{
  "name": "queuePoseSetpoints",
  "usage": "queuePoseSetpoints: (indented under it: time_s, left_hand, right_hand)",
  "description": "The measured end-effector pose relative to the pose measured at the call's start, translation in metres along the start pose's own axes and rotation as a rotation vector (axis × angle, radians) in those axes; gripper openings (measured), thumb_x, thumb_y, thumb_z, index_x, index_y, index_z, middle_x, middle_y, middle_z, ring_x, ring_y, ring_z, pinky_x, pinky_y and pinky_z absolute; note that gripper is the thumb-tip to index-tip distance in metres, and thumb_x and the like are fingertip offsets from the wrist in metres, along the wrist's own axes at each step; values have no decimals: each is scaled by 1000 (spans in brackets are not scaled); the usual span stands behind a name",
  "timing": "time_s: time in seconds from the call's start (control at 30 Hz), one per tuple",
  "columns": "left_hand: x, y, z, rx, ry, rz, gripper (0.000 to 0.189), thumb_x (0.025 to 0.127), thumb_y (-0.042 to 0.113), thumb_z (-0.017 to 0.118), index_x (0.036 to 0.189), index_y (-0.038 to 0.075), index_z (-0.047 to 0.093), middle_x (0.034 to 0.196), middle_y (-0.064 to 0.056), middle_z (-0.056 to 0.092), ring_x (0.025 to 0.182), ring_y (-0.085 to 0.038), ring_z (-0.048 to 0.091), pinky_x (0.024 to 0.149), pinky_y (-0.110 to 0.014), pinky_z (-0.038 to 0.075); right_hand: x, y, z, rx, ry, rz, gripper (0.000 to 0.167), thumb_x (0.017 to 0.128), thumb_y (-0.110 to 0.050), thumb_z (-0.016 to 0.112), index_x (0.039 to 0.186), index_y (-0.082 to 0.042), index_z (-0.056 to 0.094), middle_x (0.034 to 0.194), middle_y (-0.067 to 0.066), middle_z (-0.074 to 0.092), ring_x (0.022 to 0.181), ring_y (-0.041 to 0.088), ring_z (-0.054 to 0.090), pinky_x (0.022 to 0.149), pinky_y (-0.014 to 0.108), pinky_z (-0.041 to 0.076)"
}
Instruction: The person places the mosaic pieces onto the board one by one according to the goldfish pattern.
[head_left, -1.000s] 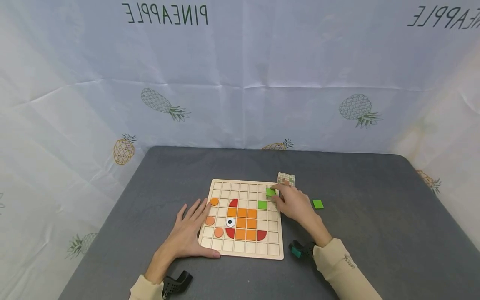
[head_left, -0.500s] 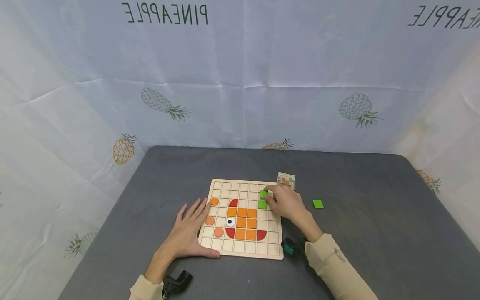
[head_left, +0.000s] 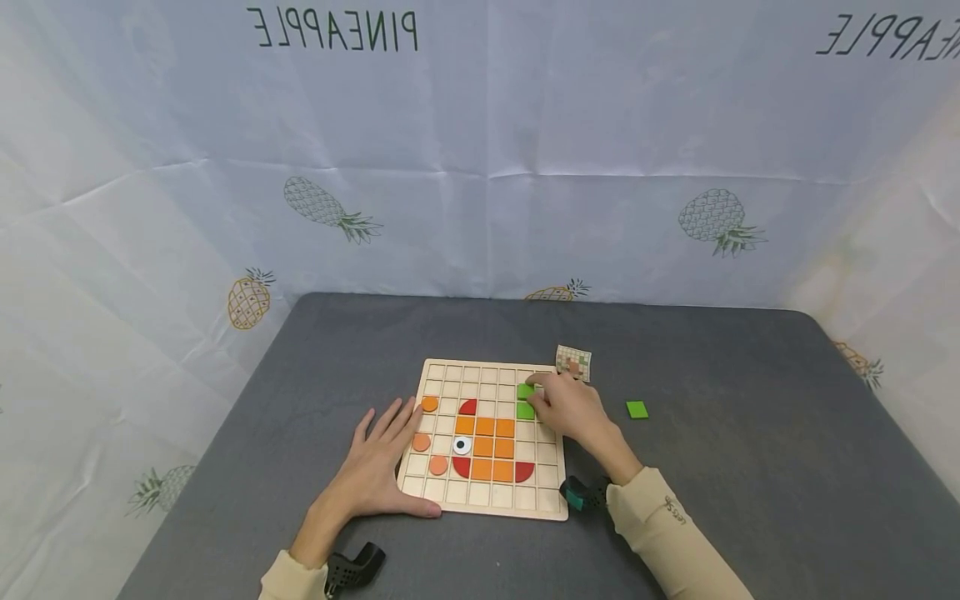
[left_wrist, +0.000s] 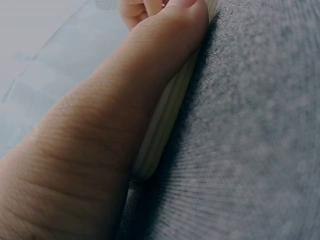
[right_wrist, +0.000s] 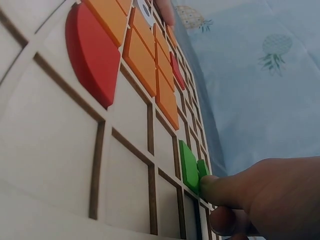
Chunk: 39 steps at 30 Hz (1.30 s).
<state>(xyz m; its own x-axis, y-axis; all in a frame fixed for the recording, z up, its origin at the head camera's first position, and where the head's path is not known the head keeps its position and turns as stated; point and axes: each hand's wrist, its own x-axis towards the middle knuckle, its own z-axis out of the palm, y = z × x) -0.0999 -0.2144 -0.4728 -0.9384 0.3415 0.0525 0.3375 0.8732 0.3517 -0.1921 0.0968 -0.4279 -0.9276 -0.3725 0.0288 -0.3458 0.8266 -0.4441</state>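
Observation:
A wooden grid board (head_left: 480,497) lies on the table. My right hand (head_left: 576,410) is over its upper right part, thumb and forefinger pinching a green square tile (head_left: 524,391) at one of the cells. Directly below that tile sits a second green tile (head_left: 524,411), which the right wrist view also shows beside the thumb. My left hand (head_left: 375,471) rests spread at the board's left side, fingertips on the edge and thumb along the front corner. Orange squares (head_left: 483,447), red quarter-round pieces (head_left: 523,472) and a white eye disc (head_left: 462,445) fill cells mid-board.
A loose green tile (head_left: 637,409) lies on the table right of the board. Behind the board's upper right corner is a small pattern card (head_left: 573,358). Several orange discs (head_left: 438,465) sit in cells near my left hand. A pineapple-print cloth (head_left: 487,233) hangs behind the table.
My right hand has moved left with the green tile, from the right-hand columns to the cell above the other green tile. The left hand has stayed in place.

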Motion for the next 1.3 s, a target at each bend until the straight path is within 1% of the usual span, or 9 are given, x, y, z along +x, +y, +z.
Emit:
queuePoseSetpoints:
  time_s: [0.2, 0.43, 0.67, 0.77, 0.93, 1.03, 1.2, 1.3]
  left_hand:
    - [0, -1, 1, -6, 7, 6, 143, 57, 95, 67, 163, 9, 25, 171, -14, 23, 157, -40, 23, 121, -68, 12]
    - [0, -1, 1, -6, 11, 4, 142, 56, 92, 70, 163, 10, 25, 171, -14, 23, 158, -40, 23, 121, -68, 12]
    - [0, 0, 1, 5, 15, 6, 141, 56, 90, 71, 163, 10, 26, 171, -13, 23, 158, -39, 23, 121, -68, 13]
    - [0, 0, 1, 4, 16, 9, 141, 57, 90, 71, 163, 10, 25, 171, -13, 23, 158, -39, 23, 121, -68, 13]
    - [-1, 0, 0, -1, 15, 12, 142, 56, 93, 68, 164, 11, 24, 172, -13, 22, 158, -39, 22, 122, -67, 11]
    - [-1, 0, 0, -3, 23, 19, 143, 56, 94, 67, 164, 10, 25, 171, -13, 23, 158, -39, 23, 121, -67, 11]
    - [-1, 1, -1, 1, 9, 4, 143, 56, 91, 71, 164, 11, 23, 172, -12, 21, 158, -38, 22, 122, -66, 10]
    - [-1, 2, -1, 1, -6, -10, 143, 55, 88, 74, 164, 12, 22, 173, -10, 19, 159, -36, 20, 123, -66, 9]
  right_hand:
    - [-1, -1, 0, -1, -6, 1, 31, 98, -14, 65, 128, -8, 72, 45, -7, 38, 39, 8, 29, 41, 21, 15]
    - [0, -1, 1, -18, -7, 24, 35, 97, -19, 69, 131, -10, 70, 46, -5, 40, 39, 9, 31, 41, 22, 16]
    - [-2, 2, 0, 8, 10, 30, 39, 96, -22, 71, 133, -10, 68, 49, -5, 44, 41, 10, 37, 41, 21, 20]
    - [-5, 5, -2, 27, 18, 22, 39, 96, -21, 71, 133, -10, 68, 49, -4, 44, 40, 10, 36, 41, 21, 20]
    - [-11, 14, -7, 44, 35, 36, 38, 96, -19, 69, 133, -10, 68, 52, -4, 46, 42, 10, 35, 41, 21, 21]
    - [-17, 22, -11, 40, 49, 59, 39, 96, -19, 70, 134, -11, 68, 54, -3, 48, 43, 10, 38, 42, 21, 22]
    - [-28, 40, -19, 33, 53, 91, 41, 96, -18, 70, 136, -10, 66, 53, -2, 49, 43, 11, 40, 42, 22, 24]
    - [-36, 52, -25, 30, 52, 93, 41, 97, -19, 69, 137, -9, 65, 54, -3, 49, 43, 11, 41, 42, 23, 26]
